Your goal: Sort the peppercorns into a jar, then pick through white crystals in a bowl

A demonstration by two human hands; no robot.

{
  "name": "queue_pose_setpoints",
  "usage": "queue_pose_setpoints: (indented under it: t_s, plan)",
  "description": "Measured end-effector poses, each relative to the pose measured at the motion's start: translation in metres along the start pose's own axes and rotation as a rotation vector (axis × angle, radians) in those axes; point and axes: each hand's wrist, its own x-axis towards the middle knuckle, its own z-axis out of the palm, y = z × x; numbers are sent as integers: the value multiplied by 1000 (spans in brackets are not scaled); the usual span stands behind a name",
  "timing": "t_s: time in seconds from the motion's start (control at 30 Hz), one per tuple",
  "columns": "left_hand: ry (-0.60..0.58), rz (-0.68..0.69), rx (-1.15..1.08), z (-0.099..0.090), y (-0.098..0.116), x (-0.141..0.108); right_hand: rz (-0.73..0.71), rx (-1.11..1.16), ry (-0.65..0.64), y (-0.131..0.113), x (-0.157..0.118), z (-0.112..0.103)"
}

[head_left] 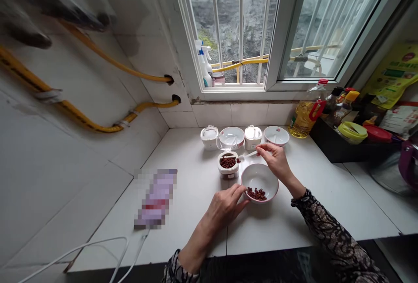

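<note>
Evidently, your right hand (274,161) has the white spoon (251,155) pinched at the end of its handle, its scoop just beside the right rim of the open jar (228,172) with a few dark red grains on it. Your left hand (225,204) is at the left side of the bowl (267,177), fingers bent and touching the rim; you cannot tell from this view whether it grips or only steadies. The bowl sits upright on the counter (261,233), to the right and front of the jar, with a small heap of grains (256,194) at its bottom.

The spoon looks light and fairly stiff, best held by that far end, levelly, since loose dry grains would probably roll off if it tipped. The bowl seems hard and smooth, perhaps slippery and breakable; its rim is the natural hold.

For edges, mind the jar's raised lid behind its mouth and the row of lidded jars and bowls beyond, which leaves little room at the back. The bare counter right of the bowl gives you the freest space; the front edge lies near your forearms, and the white cable (125,250) runs off to the left.
</note>
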Motion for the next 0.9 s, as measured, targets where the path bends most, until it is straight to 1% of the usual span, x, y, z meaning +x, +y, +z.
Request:
queue_pose_setpoints:
  t_s: [0.07,0.13,0.2,0.27,0.33,0.37,0.43,0.57,0.7,0.8,0.9]
  plan:
    - [6,3,20,0,0,0,-164,-131,38,-10,4,7]
    - [1,2,32,0,0,0,-363,-288,60,-16,4,13]
    - [-5,-4,27,1,0,-1,-540,-425,41,-20,0,18]
    - [-6,-10,11,2,-1,-2,-660,-519,7,-22,-4,20]
    - [-1,-16,-4,3,-1,-3,-730,-561,-6,-25,-7,19]
    - [1,-18,-11,4,-1,-3,-741,-562,-4,-26,-8,19]
    - [1,-23,-27,4,-1,-3,-709,-538,5,-28,-8,17]
    - [-7,-20,-26,4,-2,-4,-517,-418,46,-30,-8,11]
    - [-10,-23,13,5,-2,-4,-359,-336,76,-19,-17,-7]
    - [-13,-12,16,5,-3,-5,-337,-419,43,-6,-27,-23]
    - [-16,-13,15,5,-3,-6,-372,-554,-48,6,-34,-31]
